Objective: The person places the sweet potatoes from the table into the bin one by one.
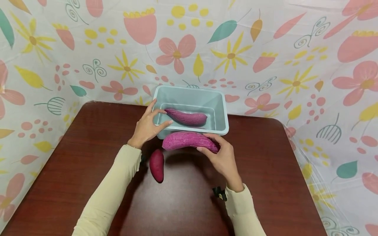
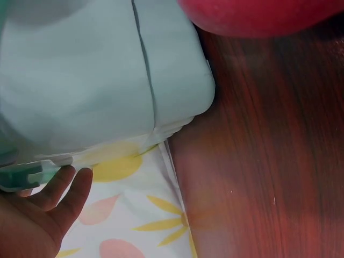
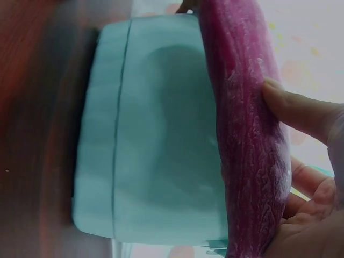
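Note:
In the head view my right hand (image 1: 222,157) holds a long, curved purple sweet potato (image 1: 186,141) with wrinkled skin by its right end, just in front of the light blue plastic bin (image 1: 225,126). The thumb (image 3: 293,110) presses one side of it, with fingers on the other. A similar purple sweet potato (image 1: 189,118) lies inside the bin. My left hand (image 1: 147,127) is spread over the bin's left side, fingers extended; its index fingertip is close to that sweet potato's thin end. A smaller dark red sweet potato (image 1: 157,165) lies on the table below the left hand.
The bin stands at the back of the dark brown wooden table (image 1: 260,190), close to a floral-print cloth (image 1: 189,49) that hangs behind and along both sides. A small dark object (image 1: 219,192) shows at the right wrist.

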A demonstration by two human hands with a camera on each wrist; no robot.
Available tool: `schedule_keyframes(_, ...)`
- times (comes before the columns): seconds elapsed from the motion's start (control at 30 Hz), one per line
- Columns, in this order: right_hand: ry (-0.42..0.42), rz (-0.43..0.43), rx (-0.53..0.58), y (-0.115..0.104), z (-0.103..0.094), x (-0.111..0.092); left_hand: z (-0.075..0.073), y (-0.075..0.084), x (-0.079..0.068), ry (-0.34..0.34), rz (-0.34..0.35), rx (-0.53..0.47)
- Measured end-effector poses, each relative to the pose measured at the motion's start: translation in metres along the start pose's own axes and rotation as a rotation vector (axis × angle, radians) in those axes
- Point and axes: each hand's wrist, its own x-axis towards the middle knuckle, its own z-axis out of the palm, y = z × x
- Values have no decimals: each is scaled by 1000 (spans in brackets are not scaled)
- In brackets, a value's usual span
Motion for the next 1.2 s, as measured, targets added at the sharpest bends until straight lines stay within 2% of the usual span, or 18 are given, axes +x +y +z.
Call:
schedule_keyframes(0.63, 43, -88, -24, -18, -14, 23, -1, -1, 0, -10, -18, -2)
schedule_keyframes(0.87, 63, -90, -12, -14, -14, 42, -2, -2, 0, -18, 16, 17)
schedule_keyframes(1.2, 72, -94, 31, -13, -10, 64, -1, -1, 1, -9, -3, 12)
